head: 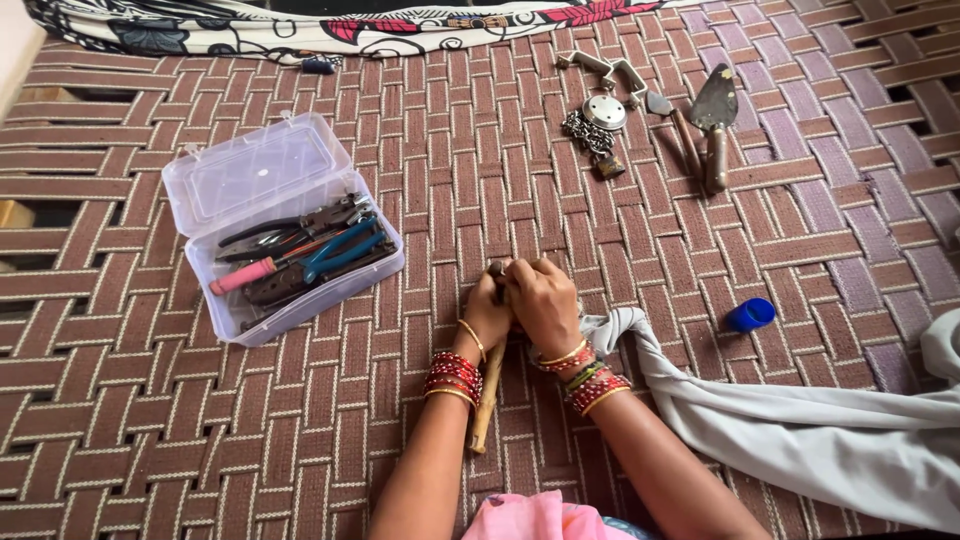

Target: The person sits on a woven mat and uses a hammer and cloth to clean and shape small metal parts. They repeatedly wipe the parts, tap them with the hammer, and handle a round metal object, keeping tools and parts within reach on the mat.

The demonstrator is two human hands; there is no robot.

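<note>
My left hand (486, 316) and my right hand (545, 300) are pressed together over the woven strap surface (480, 160) at the centre. Both grip the top of a wooden-handled tool (487, 395) whose handle runs down between my wrists. Its head is hidden under my fingers. Red and gold bangles circle both wrists.
An open clear plastic box (283, 228) with pliers and other tools lies to the left. Two trowels (712, 120), a chain with padlock (596, 138) and metal brackets lie at the back right. A blue cap (750, 314) and grey cloth (800, 420) sit at the right.
</note>
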